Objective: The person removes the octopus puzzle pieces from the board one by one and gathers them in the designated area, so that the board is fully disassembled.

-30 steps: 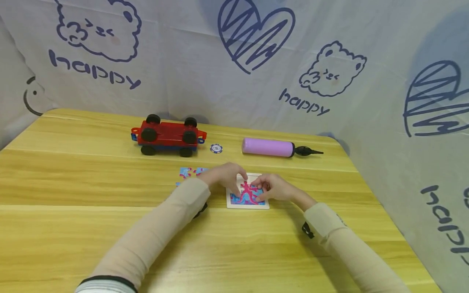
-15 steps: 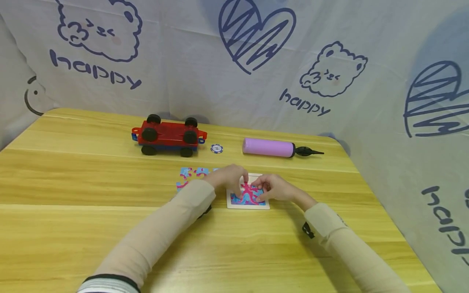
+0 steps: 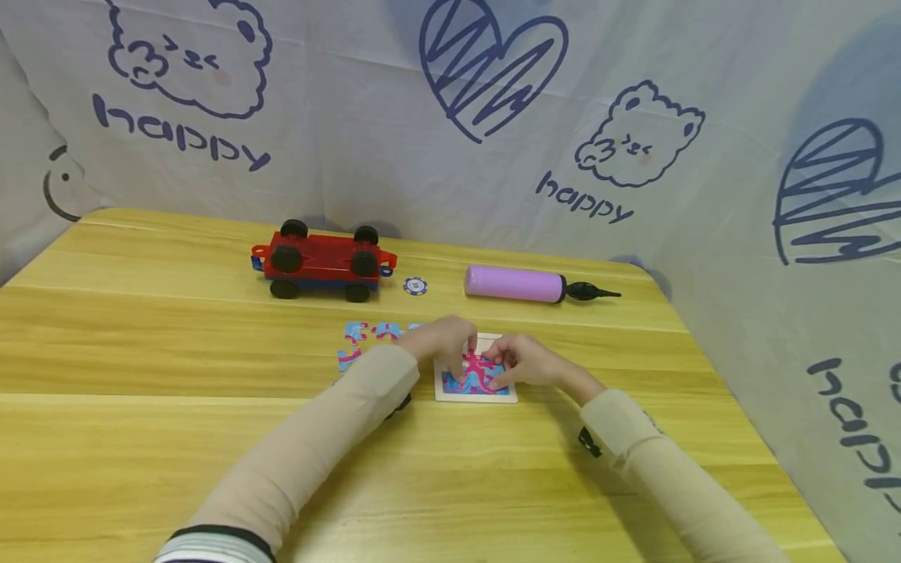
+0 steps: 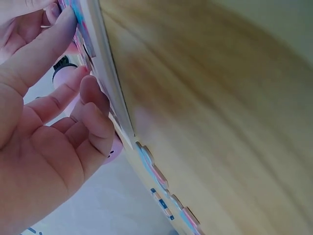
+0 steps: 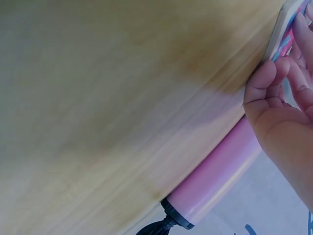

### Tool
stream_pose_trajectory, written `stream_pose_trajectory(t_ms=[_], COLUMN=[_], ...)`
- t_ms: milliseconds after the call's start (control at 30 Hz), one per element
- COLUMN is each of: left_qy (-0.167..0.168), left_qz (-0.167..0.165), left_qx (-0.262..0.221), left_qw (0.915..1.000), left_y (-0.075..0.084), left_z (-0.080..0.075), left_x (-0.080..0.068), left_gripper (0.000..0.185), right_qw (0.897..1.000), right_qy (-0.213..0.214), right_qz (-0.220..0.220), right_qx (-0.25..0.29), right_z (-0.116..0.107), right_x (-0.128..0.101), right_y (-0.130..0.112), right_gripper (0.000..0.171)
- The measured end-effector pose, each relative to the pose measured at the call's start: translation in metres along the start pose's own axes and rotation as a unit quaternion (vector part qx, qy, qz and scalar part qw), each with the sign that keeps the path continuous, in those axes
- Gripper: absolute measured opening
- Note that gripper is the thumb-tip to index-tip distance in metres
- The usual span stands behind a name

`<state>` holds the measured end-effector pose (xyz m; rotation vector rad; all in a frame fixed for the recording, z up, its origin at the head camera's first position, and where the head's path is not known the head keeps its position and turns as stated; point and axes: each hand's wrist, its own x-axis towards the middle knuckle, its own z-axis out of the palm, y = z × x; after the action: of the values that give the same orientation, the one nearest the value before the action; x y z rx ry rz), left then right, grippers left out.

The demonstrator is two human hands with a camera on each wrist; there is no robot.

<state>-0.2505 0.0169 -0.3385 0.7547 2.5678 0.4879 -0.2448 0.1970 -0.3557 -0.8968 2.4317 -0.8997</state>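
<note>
A white puzzle tray (image 3: 475, 397) lies mid-table, with a pink octopus on blue puzzle pieces (image 3: 479, 386) inside it. My left hand (image 3: 442, 338) reaches over its left side, with thumb and index finger spanning a puzzle piece near the octopus's head. In the left wrist view the other fingers of my left hand (image 4: 54, 142) curl in above the tray's edge. From the right side my right hand (image 3: 531, 361) touches the picture with thumb and index fingertips; whether it pinches a piece I cannot tell. Several loose puzzle pieces (image 3: 355, 332) lie left of the tray, partly hidden by the left arm.
Toward the back left, a red and blue toy car (image 3: 324, 258) lies with its wheels up. Beside it is a blue and white poker chip (image 3: 415, 286). A purple balloon pump (image 3: 515, 283) with a black nozzle lies behind the tray. A printed cloth (image 3: 380, 156) hangs behind the table.
My left hand has shifted slightly to the right over the tray, uncovering more of the loose pieces. The right hand stays almost still at the picture.
</note>
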Motion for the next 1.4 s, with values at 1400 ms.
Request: stream_pose_trajectory(t_ms=[1400], left_qy=[-0.022], left_qz=[0.008], left_qx=[0.001], left_qw=[0.9997], left_y=[-0.0004], left_z=[-0.0005], left_x=[0.0057], left_gripper=[0.039], right_qw=[0.997], right_qy=[0.039], right_qz=[0.048], right_qx=[-0.041], right_z=[0.0058], right_x=[0.0072], right_y=[-0.0093], right_gripper=[0.021])
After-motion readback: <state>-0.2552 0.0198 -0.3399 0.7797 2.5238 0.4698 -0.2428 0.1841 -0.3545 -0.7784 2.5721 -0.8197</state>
